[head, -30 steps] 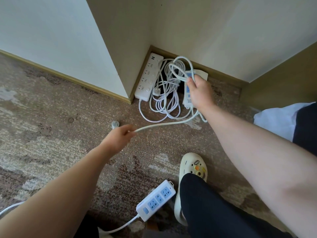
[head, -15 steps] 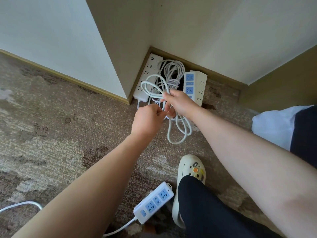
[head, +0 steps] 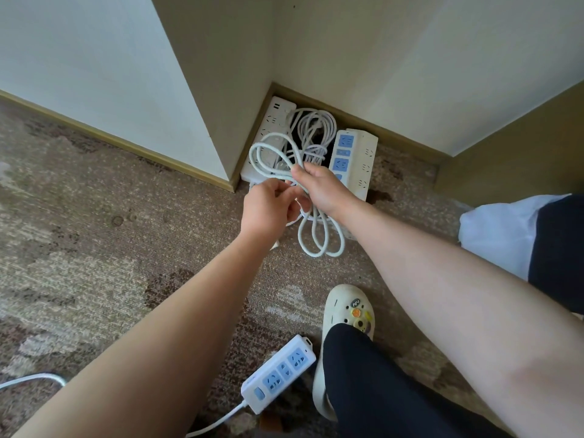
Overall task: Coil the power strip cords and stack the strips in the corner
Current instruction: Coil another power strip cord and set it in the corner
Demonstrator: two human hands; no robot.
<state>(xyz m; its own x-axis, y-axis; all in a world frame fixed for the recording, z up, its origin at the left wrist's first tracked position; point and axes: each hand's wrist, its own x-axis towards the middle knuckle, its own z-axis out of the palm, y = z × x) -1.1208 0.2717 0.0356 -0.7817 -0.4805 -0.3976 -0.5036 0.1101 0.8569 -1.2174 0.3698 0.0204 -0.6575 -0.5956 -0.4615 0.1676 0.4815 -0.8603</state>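
Right hand (head: 322, 191) grips the coiled cord (head: 319, 238) mid-bundle, loops hanging below and arching above; left hand (head: 268, 210) pinches a strand beside it. Best to keep loops even and wrap the tail snugly. Two strips (head: 354, 159) sit in the corner, another (head: 279, 373) lies behind on patterned carpet (head: 94, 248).

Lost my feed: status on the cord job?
Both hands, left and right, grip the looped cord. Two strips in corner. Third strip uncoiled by foot.
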